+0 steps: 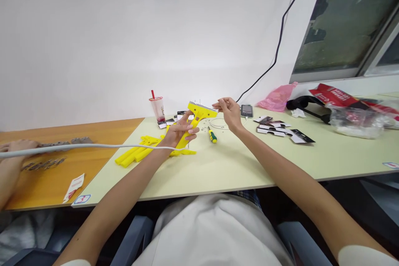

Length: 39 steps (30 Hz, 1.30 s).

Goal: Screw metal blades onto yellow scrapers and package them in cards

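My left hand (181, 133) is wrapped round the handle of a yellow scraper (201, 112), which is tilted with its wide head up and to the right. A pale metal strip runs along the top of that head. Close to the head's right end is my right hand (230, 112), thumb and fingertips pinched together; whatever they hold is too small to make out. Several more yellow scraper parts (137, 153) lie in a pile below and left of my left hand. A green and yellow screwdriver (212, 135) rests on the table between my hands.
A plastic cup (157, 109) with a red straw stands behind the pile. Toward the right are a phone-like device (247, 111), black-and-white cards (285, 131), a pink bag (277, 96) and clear plastic packaging (355, 120). A white cable (102, 146) crosses in front; another person's hand (18, 149) is far left.
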Each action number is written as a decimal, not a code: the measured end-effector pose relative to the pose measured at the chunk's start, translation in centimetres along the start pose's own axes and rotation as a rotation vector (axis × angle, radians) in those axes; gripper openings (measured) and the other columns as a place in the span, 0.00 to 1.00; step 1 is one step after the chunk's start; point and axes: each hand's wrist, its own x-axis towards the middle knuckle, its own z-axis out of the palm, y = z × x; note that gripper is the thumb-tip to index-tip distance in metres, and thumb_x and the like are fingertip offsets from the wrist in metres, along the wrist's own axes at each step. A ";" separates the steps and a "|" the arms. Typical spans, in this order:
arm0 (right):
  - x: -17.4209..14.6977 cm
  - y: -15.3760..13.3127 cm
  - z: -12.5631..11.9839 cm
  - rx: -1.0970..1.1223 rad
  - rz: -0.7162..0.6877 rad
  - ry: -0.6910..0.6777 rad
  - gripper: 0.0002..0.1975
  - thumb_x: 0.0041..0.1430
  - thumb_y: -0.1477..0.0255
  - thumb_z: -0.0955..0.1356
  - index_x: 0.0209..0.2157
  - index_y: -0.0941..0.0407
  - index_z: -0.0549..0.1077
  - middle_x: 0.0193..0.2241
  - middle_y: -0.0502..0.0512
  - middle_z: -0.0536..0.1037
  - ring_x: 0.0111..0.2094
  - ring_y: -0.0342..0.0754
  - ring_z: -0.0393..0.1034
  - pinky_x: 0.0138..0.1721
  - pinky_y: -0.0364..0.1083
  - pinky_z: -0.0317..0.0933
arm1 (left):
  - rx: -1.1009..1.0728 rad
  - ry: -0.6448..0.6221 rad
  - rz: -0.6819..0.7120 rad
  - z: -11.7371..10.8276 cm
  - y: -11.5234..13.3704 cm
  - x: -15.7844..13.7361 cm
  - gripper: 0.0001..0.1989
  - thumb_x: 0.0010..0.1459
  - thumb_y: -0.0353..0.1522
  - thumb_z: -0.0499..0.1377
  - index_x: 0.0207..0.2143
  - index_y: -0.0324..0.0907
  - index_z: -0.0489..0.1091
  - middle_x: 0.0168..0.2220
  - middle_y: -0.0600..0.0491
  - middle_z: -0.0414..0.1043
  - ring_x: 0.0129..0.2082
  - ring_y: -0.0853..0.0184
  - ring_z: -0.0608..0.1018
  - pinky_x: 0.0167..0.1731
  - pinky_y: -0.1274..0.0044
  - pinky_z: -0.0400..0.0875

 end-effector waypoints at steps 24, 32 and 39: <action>-2.9 -2.1 0.8 -0.430 -0.392 -0.410 0.11 0.75 0.61 0.69 0.42 0.51 0.81 0.42 0.57 0.86 0.42 0.53 0.78 0.52 0.54 0.74 | -0.091 0.127 -0.077 -1.3 -3.4 1.3 0.34 0.55 0.19 0.71 0.61 0.47 0.70 0.47 0.51 0.77 0.34 0.70 0.82 0.25 0.82 0.71; -2.7 -1.4 0.9 -0.427 -0.499 -0.457 0.09 0.76 0.66 0.68 0.41 0.52 0.78 0.46 0.62 0.81 0.47 0.55 0.77 0.53 0.55 0.73 | -0.059 0.140 -0.061 -1.5 -3.9 1.4 0.35 0.54 0.20 0.73 0.61 0.47 0.71 0.49 0.50 0.78 0.34 0.69 0.83 0.27 0.81 0.74; -3.4 2.8 1.1 -0.447 -0.272 -0.380 0.15 0.75 0.55 0.69 0.44 0.52 0.76 0.46 0.61 0.81 0.47 0.55 0.76 0.54 0.55 0.72 | -0.190 0.306 -0.099 -1.5 -4.9 1.9 0.34 0.59 0.16 0.66 0.66 0.42 0.68 0.47 0.46 0.81 0.37 0.69 0.85 0.39 0.79 0.83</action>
